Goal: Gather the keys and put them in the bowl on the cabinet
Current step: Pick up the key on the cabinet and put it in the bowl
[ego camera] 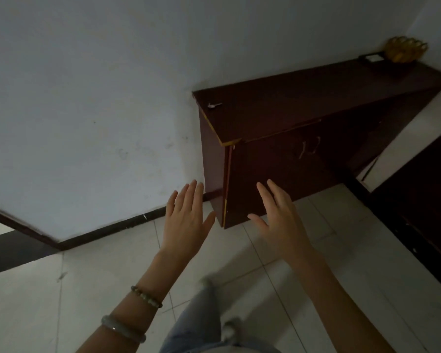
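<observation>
Keys — you can see only one small key (214, 105), lying on the near left corner of the cabinet (303, 103), well apart from the golden bowl (406, 50) at its far end. Your left hand (186, 220) and right hand (280, 220) are spread open, holding nothing — gathering looks not yet begun.

Pretty dim room: scuffed white wall (87, 98), pale tiled floor (99, 276), black baseboard (107, 229), dark brown cabinet (278, 174) against it.
</observation>
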The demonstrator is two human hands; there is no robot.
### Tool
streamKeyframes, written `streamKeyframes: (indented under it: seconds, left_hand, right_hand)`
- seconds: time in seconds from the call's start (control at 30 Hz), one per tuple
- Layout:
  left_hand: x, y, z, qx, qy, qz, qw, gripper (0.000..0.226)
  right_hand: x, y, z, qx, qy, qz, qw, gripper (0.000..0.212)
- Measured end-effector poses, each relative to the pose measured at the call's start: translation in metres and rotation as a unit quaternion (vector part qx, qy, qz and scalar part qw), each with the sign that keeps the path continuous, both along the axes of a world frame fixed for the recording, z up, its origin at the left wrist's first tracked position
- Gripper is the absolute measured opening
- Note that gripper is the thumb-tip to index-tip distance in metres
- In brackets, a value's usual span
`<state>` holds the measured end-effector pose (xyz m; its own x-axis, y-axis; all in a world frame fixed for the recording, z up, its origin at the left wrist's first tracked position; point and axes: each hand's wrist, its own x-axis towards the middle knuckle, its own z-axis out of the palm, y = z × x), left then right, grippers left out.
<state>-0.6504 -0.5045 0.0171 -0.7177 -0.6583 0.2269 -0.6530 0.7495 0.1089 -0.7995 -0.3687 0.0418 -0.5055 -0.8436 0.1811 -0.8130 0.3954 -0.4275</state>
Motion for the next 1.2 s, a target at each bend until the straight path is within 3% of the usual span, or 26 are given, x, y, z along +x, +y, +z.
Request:
streamKeyframes:
  seconds: [0.63, 1.2]
  left_hand:
    - [-0.164, -0.253, 0.004, -0.012, 0.021, -0.031, 0.999, 0.068]
    - [-0.209, -0.323, -0.010, 0.026, 0.006, -0.017, 1.000, 0.065]
  right_hand:
    - [-0.159, -0.249, 0.008, 0.011, 0.033, -0.005, 0.999, 0.066]
    - [-0.225, -0.353, -0.012, 0.016, -0.031, 0.068, 0.997, 0.057]
